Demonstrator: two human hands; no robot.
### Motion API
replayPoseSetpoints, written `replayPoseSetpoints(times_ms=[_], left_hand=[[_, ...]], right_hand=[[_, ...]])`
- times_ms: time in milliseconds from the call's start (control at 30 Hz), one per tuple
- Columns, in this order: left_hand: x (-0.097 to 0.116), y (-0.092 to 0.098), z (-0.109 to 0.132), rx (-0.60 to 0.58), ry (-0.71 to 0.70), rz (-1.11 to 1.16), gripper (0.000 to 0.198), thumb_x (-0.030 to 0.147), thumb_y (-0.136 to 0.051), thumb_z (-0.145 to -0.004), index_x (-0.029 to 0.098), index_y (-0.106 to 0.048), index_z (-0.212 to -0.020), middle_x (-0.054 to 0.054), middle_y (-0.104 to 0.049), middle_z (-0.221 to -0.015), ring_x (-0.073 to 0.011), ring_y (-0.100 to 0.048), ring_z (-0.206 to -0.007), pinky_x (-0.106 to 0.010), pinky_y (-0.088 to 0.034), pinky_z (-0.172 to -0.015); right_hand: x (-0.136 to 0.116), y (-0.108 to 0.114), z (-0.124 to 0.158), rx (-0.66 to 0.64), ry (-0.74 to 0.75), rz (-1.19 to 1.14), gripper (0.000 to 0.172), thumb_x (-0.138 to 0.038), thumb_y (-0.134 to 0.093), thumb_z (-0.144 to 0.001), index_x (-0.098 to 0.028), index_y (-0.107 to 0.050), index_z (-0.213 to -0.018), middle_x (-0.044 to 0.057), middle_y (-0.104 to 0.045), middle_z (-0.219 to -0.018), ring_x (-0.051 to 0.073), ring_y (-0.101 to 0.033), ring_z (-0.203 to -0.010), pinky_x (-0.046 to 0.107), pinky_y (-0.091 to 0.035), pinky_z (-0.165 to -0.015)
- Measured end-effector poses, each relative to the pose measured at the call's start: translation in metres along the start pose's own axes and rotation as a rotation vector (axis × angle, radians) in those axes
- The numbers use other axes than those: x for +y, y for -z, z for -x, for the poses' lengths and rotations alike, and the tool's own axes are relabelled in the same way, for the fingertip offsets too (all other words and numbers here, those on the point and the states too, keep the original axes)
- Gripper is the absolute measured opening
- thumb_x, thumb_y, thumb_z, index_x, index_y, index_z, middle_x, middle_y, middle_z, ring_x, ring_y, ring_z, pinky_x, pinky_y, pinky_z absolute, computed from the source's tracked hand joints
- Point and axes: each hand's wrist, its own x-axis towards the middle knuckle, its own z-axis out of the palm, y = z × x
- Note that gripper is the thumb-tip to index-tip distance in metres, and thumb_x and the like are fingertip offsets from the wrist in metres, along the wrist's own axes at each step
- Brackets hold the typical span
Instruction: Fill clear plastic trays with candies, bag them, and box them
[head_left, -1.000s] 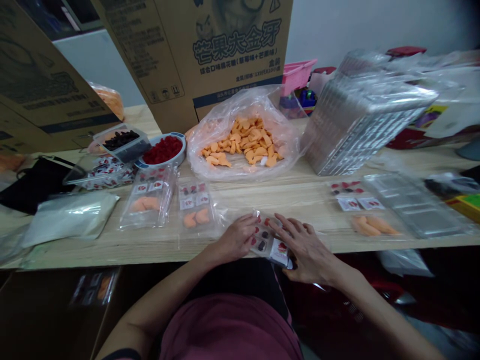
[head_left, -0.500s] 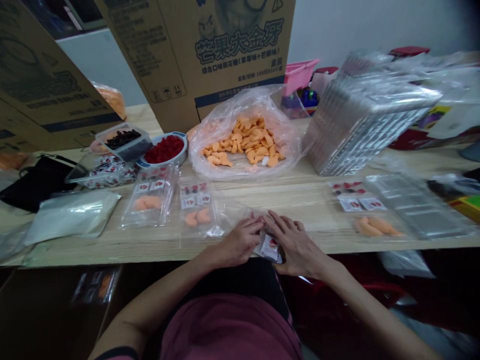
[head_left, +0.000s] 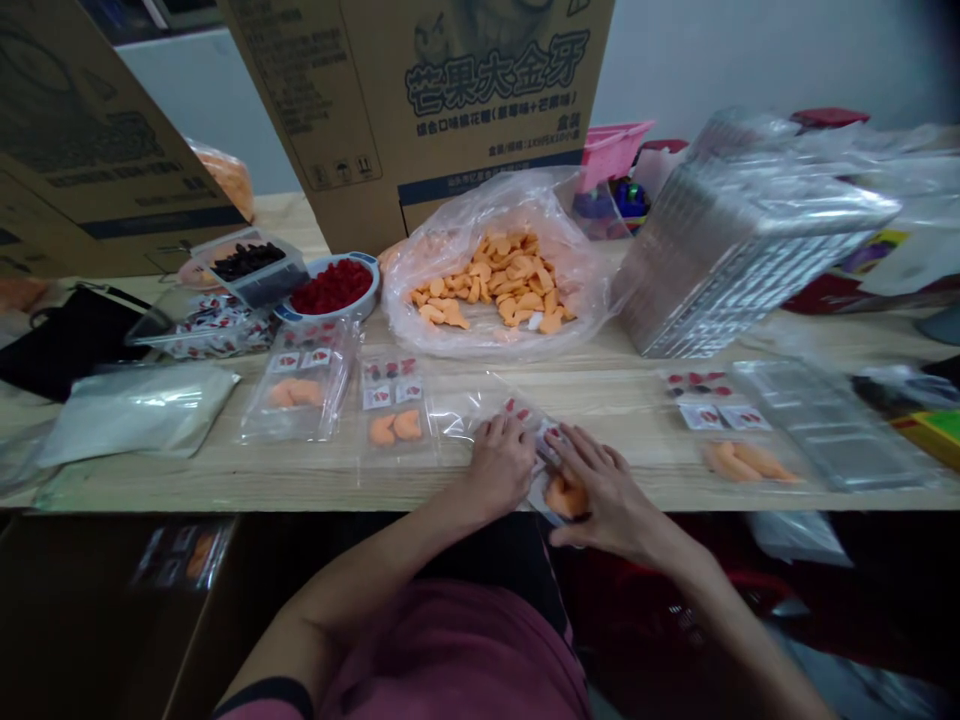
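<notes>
A clear plastic candy tray (head_left: 566, 496) lies at the table's front edge, holding red pieces, small white packets and an orange piece. A crinkled clear bag (head_left: 457, 412) stretches leftward from it; how far the tray is inside cannot be made out. My left hand (head_left: 504, 462) has its fingers curled down on the bag at the tray's upper left. Across the tray's right side, my right hand (head_left: 604, 485) grips it, thumb at the lower edge and fingers over the top. A filled tray (head_left: 392, 410) lies left of my hands, and another filled tray (head_left: 731, 425) to the right.
Behind stand an open bag of orange candies (head_left: 517, 280), a bowl of red candies (head_left: 371, 290), a tub of dark candies (head_left: 289, 275) and a tall stack of clear trays (head_left: 690, 260). Flat bags (head_left: 142, 410) lie left. Large cartons (head_left: 360, 120) rise behind.
My left hand has shifted down over the bag, its fingers more curled. The orange piece and red pieces in the tray now show between my hands. The view has tilted slightly.
</notes>
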Motion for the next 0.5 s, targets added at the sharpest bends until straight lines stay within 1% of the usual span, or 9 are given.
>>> replayPoseSetpoints(times_ms=[67, 133, 167, 233, 300, 400, 433, 500], left_hand=[[0.002, -0.004, 0.0, 0.001, -0.022, 0.006, 0.024, 0.016, -0.047, -0.083, 0.01, -0.058, -0.103, -0.019, -0.053, -0.125, -0.0332, -0.042, -0.123, -0.047, -0.037, -0.1], [0.003, -0.007, 0.004, 0.002, -0.062, 0.034, 0.025, 0.012, -0.047, -0.082, 0.01, -0.057, -0.105, -0.018, -0.051, -0.129, -0.0316, -0.038, -0.129, -0.047, -0.032, -0.105], [0.004, -0.008, 0.007, 0.0, -0.081, 0.058, 0.026, 0.011, -0.048, -0.082, 0.011, -0.056, -0.107, -0.017, -0.052, -0.129, -0.0303, -0.038, -0.13, -0.047, -0.031, -0.107], [0.006, -0.008, 0.014, -0.007, -0.127, 0.118, 0.028, 0.009, -0.048, -0.082, 0.011, -0.055, -0.109, -0.015, -0.057, -0.123, -0.0275, -0.042, -0.127, -0.045, -0.032, -0.108], [0.008, -0.004, 0.021, -0.012, -0.177, 0.189, 0.027, 0.01, -0.048, -0.083, 0.011, -0.054, -0.109, -0.014, -0.06, -0.117, -0.0256, -0.047, -0.123, -0.042, -0.034, -0.107], [0.008, 0.005, 0.03, -0.035, -0.263, 0.289, 0.019, 0.013, -0.048, -0.085, 0.013, -0.056, -0.103, -0.013, -0.062, -0.113, -0.0238, -0.05, -0.12, -0.04, -0.037, -0.106], [0.008, 0.008, 0.032, -0.049, -0.291, 0.315, 0.017, 0.014, -0.048, -0.085, 0.014, -0.057, -0.1, -0.013, -0.063, -0.112, -0.0235, -0.051, -0.119, -0.04, -0.038, -0.105], [0.008, 0.014, 0.036, -0.077, -0.339, 0.358, 0.015, 0.012, -0.047, -0.085, 0.015, -0.058, -0.094, -0.012, -0.065, -0.107, -0.0228, -0.053, -0.116, -0.04, -0.041, -0.103]], right_hand=[[0.019, 0.007, 0.017, -0.038, 0.029, -0.099, 0.099, -0.048, -0.072, -0.07, -0.024, -0.017, -0.148, 0.019, -0.023, -0.151, 0.035, -0.028, -0.136, 0.053, -0.037, -0.101], [0.031, 0.01, 0.029, -0.012, 0.037, -0.171, 0.084, -0.035, -0.069, -0.074, -0.025, -0.025, -0.145, 0.017, -0.028, -0.148, 0.032, -0.037, -0.132, 0.047, -0.043, -0.098], [0.032, 0.01, 0.032, 0.006, 0.045, -0.188, 0.076, -0.031, -0.067, -0.076, -0.025, -0.03, -0.142, 0.016, -0.033, -0.146, 0.031, -0.042, -0.129, 0.046, -0.045, -0.097], [0.026, 0.006, 0.032, 0.046, 0.077, -0.197, 0.067, -0.03, -0.066, -0.077, -0.025, -0.035, -0.137, 0.016, -0.04, -0.14, 0.03, -0.049, -0.122, 0.044, -0.05, -0.092], [0.014, 0.002, 0.026, 0.104, 0.093, -0.179, 0.068, -0.033, -0.067, -0.078, -0.023, -0.033, -0.136, 0.017, -0.044, -0.134, 0.031, -0.053, -0.117, 0.042, -0.053, -0.086], [-0.004, 0.0, 0.01, 0.195, 0.109, -0.117, 0.077, -0.036, -0.07, -0.076, -0.018, -0.028, -0.137, 0.02, -0.045, -0.13, 0.033, -0.05, -0.118, 0.045, -0.051, -0.088], [-0.009, 0.0, 0.004, 0.206, 0.124, -0.095, 0.076, -0.034, -0.071, -0.075, -0.016, -0.029, -0.136, 0.021, -0.044, -0.129, 0.034, -0.048, -0.119, 0.047, -0.05, -0.091], [-0.016, 0.0, -0.006, 0.212, 0.16, -0.07, 0.068, -0.025, -0.069, -0.075, -0.013, -0.035, -0.132, 0.022, -0.044, -0.129, 0.034, -0.046, -0.118, 0.048, -0.048, -0.093]])
